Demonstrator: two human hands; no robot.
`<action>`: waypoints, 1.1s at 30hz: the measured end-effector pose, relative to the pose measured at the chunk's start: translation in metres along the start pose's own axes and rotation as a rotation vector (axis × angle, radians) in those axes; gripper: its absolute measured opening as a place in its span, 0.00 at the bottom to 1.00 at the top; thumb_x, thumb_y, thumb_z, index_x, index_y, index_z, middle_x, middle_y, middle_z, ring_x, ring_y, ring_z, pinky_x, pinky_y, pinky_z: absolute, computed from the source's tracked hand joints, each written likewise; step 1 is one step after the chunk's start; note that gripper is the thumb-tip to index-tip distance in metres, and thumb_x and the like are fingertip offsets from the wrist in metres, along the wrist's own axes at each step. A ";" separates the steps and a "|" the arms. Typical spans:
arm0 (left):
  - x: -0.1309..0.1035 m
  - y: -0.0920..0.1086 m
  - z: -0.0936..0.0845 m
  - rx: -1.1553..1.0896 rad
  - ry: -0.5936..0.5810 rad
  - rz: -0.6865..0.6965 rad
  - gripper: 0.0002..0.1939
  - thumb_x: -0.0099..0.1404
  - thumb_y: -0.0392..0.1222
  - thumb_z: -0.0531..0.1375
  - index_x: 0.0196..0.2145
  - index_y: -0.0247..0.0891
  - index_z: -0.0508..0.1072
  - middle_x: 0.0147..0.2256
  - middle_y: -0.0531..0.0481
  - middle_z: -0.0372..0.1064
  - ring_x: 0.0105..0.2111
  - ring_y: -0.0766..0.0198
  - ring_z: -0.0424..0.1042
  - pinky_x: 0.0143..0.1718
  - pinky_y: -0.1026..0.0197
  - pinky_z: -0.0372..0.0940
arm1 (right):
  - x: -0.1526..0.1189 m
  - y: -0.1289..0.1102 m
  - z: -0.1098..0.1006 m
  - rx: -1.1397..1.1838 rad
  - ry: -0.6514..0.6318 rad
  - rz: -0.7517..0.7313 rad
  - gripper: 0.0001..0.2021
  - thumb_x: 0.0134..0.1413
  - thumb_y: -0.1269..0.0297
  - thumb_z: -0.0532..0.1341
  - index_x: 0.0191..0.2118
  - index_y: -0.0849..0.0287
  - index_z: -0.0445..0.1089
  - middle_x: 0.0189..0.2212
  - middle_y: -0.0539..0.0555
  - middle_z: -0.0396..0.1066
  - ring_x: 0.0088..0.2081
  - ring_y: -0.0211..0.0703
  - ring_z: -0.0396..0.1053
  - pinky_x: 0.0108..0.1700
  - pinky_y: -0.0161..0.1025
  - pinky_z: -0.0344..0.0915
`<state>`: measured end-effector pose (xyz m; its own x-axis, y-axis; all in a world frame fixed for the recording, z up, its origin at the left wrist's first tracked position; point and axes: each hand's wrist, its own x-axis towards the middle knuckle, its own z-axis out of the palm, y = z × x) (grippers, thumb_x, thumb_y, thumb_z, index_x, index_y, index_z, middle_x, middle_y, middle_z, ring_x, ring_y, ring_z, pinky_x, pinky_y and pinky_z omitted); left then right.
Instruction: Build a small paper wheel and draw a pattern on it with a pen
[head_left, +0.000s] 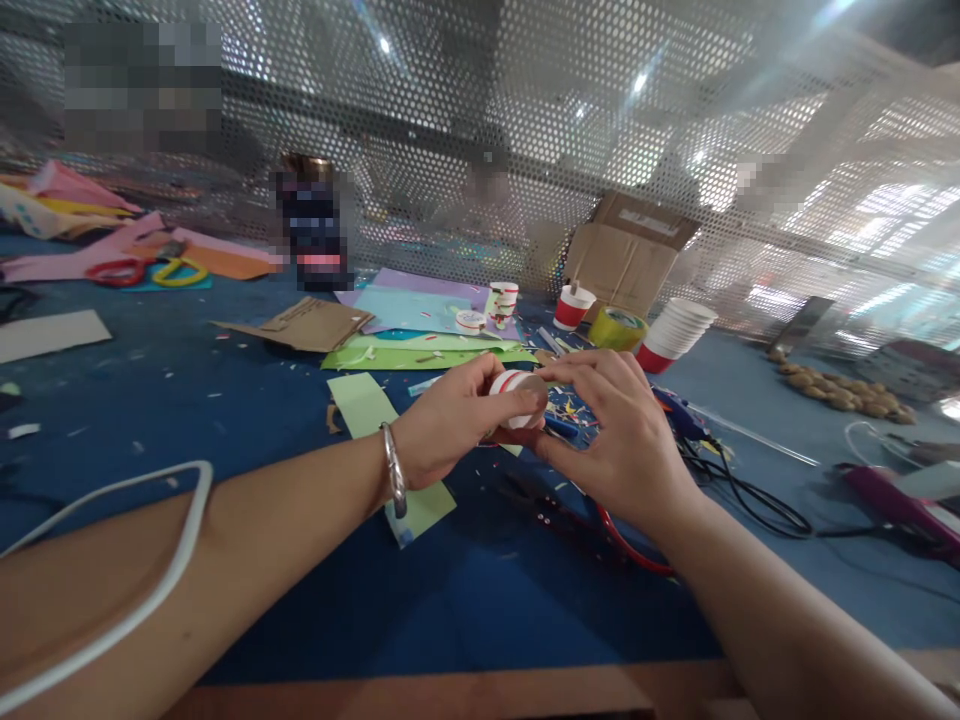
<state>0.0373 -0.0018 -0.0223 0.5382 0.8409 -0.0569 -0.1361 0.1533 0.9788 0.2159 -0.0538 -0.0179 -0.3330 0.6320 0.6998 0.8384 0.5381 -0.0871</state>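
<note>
Holds a small red-striped white cylinder (513,382) in the left hand (448,415) at frame center, curving the right hand (619,425), fingers wide, beside it above a blue tabletop (465,600).

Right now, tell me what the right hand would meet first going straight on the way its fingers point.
Most likely the red-striped white piece in the left hand; the right hand is close beside it, though whether they touch is unclear.

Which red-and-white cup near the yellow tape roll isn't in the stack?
The single cup just left of the yellow tape roll; it stands alone, while the others are nested in the stack right of the roll.
</note>
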 end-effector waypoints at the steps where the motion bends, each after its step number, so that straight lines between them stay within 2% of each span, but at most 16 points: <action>1: 0.000 0.002 0.000 -0.047 -0.028 -0.008 0.14 0.62 0.46 0.67 0.36 0.35 0.67 0.36 0.49 0.71 0.36 0.63 0.75 0.35 0.63 0.70 | 0.000 0.000 -0.001 0.005 0.002 -0.001 0.20 0.52 0.62 0.69 0.49 0.63 0.73 0.45 0.62 0.74 0.49 0.56 0.71 0.53 0.56 0.66; 4: 0.000 0.007 0.000 -0.160 -0.099 0.001 0.13 0.70 0.49 0.60 0.35 0.34 0.70 0.33 0.49 0.72 0.33 0.65 0.76 0.34 0.65 0.71 | 0.001 -0.002 -0.002 0.013 0.018 -0.005 0.20 0.54 0.58 0.69 0.50 0.63 0.73 0.46 0.62 0.74 0.50 0.55 0.71 0.54 0.56 0.66; 8: 0.002 0.006 0.001 -0.252 -0.097 -0.013 0.14 0.73 0.46 0.55 0.32 0.34 0.70 0.30 0.49 0.71 0.30 0.64 0.76 0.32 0.65 0.72 | 0.001 -0.002 -0.003 0.008 0.021 0.007 0.22 0.54 0.55 0.70 0.51 0.62 0.73 0.46 0.62 0.74 0.50 0.56 0.70 0.54 0.55 0.67; 15: 0.003 -0.001 0.005 -0.272 -0.055 -0.027 0.14 0.69 0.50 0.61 0.34 0.35 0.71 0.30 0.52 0.70 0.27 0.66 0.74 0.33 0.62 0.73 | 0.000 0.000 0.000 0.022 -0.008 -0.005 0.21 0.55 0.56 0.70 0.51 0.61 0.72 0.47 0.62 0.74 0.51 0.56 0.71 0.54 0.57 0.67; 19: 0.001 -0.005 0.010 -0.192 0.043 0.067 0.19 0.66 0.56 0.63 0.31 0.36 0.71 0.28 0.52 0.67 0.26 0.68 0.68 0.24 0.67 0.67 | -0.001 -0.003 0.000 0.051 -0.018 0.005 0.21 0.56 0.55 0.69 0.52 0.61 0.72 0.48 0.62 0.74 0.52 0.55 0.70 0.55 0.58 0.67; 22: 0.000 -0.010 0.014 -0.190 0.074 0.131 0.21 0.65 0.58 0.64 0.29 0.36 0.70 0.25 0.54 0.63 0.25 0.69 0.65 0.24 0.68 0.64 | -0.001 -0.004 0.000 0.068 -0.022 0.017 0.22 0.56 0.53 0.69 0.51 0.61 0.73 0.47 0.62 0.74 0.51 0.55 0.71 0.55 0.58 0.67; 26: -0.001 -0.013 0.015 -0.205 0.051 0.142 0.21 0.66 0.59 0.63 0.31 0.36 0.69 0.24 0.55 0.63 0.23 0.70 0.62 0.27 0.65 0.68 | -0.001 -0.004 0.000 0.072 -0.022 0.016 0.20 0.57 0.54 0.69 0.50 0.61 0.73 0.46 0.61 0.75 0.50 0.53 0.71 0.54 0.58 0.67; 33: -0.002 -0.006 0.017 -0.115 0.131 0.097 0.22 0.67 0.59 0.61 0.27 0.38 0.67 0.22 0.55 0.62 0.21 0.69 0.59 0.24 0.64 0.62 | 0.000 -0.006 -0.001 0.088 -0.053 0.027 0.19 0.57 0.57 0.68 0.53 0.58 0.73 0.48 0.60 0.74 0.51 0.54 0.71 0.54 0.57 0.67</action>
<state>0.0512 -0.0138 -0.0249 0.4062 0.9138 0.0038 -0.2802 0.1206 0.9523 0.2108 -0.0575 -0.0169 -0.3351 0.6741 0.6583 0.8067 0.5663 -0.1692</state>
